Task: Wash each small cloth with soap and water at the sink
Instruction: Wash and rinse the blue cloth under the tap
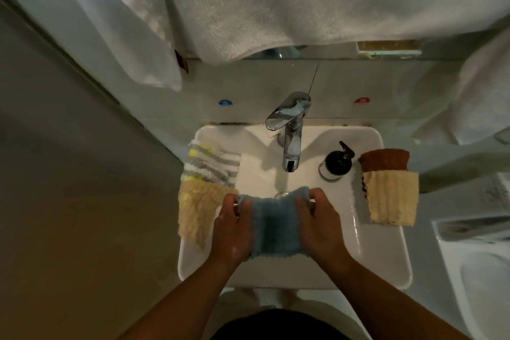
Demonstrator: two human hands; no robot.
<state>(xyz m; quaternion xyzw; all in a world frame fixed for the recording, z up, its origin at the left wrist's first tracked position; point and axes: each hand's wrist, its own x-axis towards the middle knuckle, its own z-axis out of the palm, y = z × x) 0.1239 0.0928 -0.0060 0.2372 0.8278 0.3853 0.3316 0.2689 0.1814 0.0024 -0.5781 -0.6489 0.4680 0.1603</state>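
Note:
A small blue cloth (271,225) is stretched over the white sink (380,257), below the chrome tap (289,130). My left hand (231,229) grips its left edge and my right hand (320,226) grips its right edge. On the sink's left rim lie a striped white, grey and yellow cloth (211,164) and a beige cloth (197,212). On the right rim a brown cloth (383,160) lies partly under a pale yellow cloth (392,197). A black soap pump bottle (338,161) stands right of the tap.
Large white towels (248,3) hang above the sink and cover the mirror. Another white towel (480,96) hangs at the right. A white fixture (480,270) sits at the lower right. A grey wall runs along the left.

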